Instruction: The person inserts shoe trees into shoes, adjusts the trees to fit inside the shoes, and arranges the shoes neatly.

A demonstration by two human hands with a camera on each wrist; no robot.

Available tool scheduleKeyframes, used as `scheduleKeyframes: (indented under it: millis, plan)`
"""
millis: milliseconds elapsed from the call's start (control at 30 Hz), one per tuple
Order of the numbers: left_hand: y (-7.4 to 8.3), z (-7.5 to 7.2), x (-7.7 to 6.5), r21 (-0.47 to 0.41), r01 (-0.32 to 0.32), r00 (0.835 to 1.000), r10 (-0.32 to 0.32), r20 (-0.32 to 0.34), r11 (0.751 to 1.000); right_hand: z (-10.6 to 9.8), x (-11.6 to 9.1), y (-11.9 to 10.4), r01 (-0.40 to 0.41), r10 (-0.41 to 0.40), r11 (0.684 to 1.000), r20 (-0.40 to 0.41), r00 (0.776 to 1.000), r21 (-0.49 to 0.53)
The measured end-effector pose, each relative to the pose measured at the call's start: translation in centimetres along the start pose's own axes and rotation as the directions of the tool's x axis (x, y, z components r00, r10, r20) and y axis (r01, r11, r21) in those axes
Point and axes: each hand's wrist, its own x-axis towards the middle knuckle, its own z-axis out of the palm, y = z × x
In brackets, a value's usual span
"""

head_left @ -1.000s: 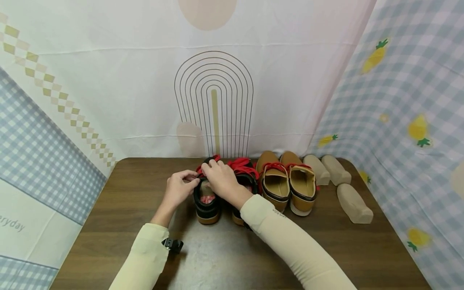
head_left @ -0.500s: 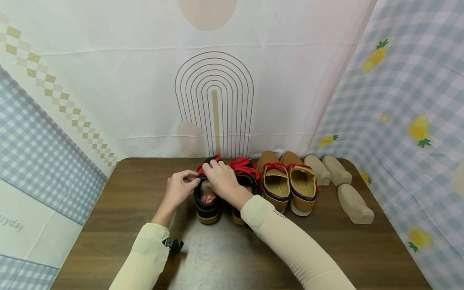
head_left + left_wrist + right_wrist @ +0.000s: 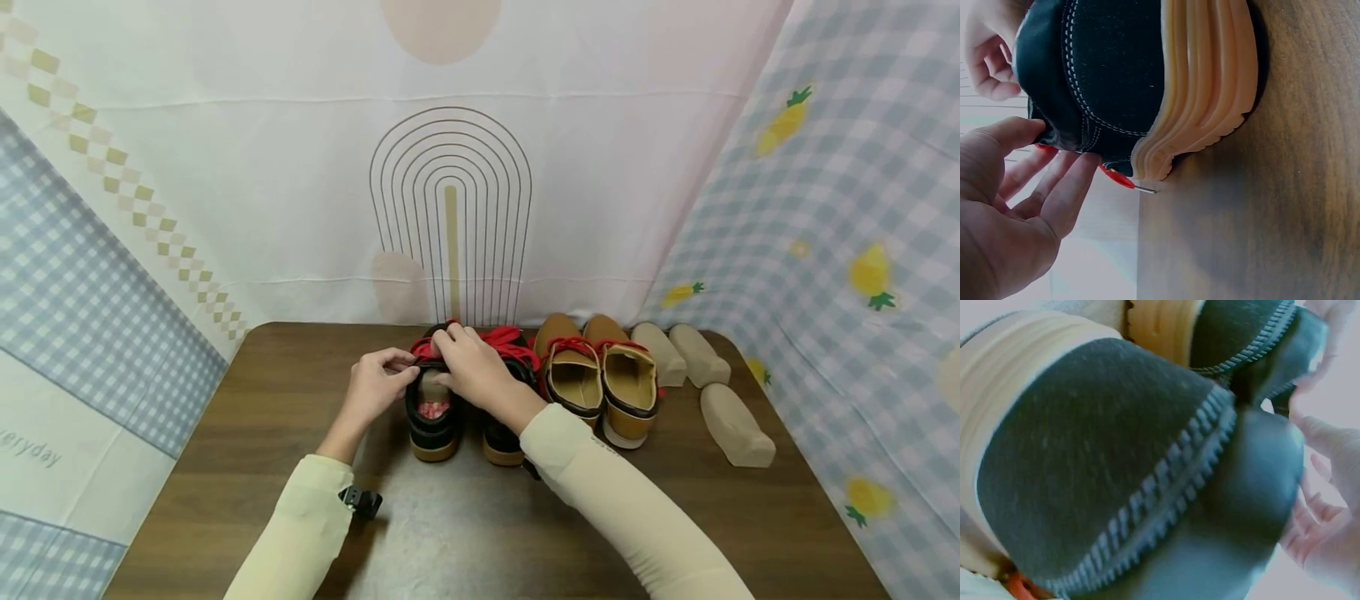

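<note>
In the head view, a black shoe (image 3: 433,435) with a tan sole and red laces stands at mid-table, toe toward the wall. A beige block (image 3: 431,385) shows inside its opening. My left hand (image 3: 378,385) pinches the left edge of the collar; the left wrist view has the thumb on top and fingers along the outside, beside a hanging red lace tip (image 3: 1124,180). My right hand (image 3: 474,367) grips the right edge near the laces, thumb in the opening, hiding part of the lacing. The second black shoe (image 3: 504,440) stands just right, partly behind the right forearm.
A pair of tan shoes, the nearer-left one (image 3: 573,387) and its mate (image 3: 630,387), stands to the right with red laces. Three beige blocks lie farther right, one (image 3: 737,425) nearer the front. A patterned cloth wall (image 3: 315,208) borders the table's back edge.
My right hand has shifted slightly right, and its thumb now shows inside the shoe's opening. The left hand keeps its place at the collar. The head view has turned a little left.
</note>
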Motion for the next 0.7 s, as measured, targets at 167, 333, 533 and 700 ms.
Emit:
scheduleKeyframes:
  millis: [167,333,533,700]
  plan:
    - [0.4,-0.1,0.0,0.016,0.006,0.999,-0.007,0.034,1.000,-1.5,-1.1,0.5,-0.005,0.006,0.999,-0.021,1.000,0.054]
    - [1.1,-0.6,-0.1,0.117,-0.012,0.999,0.006,0.052,0.993,-3.0,-2.5,1.3,-0.002,0.006,0.995,-0.046,0.999,0.104]
    - [2.5,-1.1,-0.5,0.215,-0.070,0.996,0.056,0.074,0.974,-4.5,-4.9,2.7,0.002,0.016,0.987,-0.114,0.993,0.159]
    - [4.0,-1.1,-1.1,0.246,-0.122,0.992,0.109,0.066,0.962,-5.1,-6.7,4.2,-0.022,0.051,0.982,-0.149,0.988,0.187]
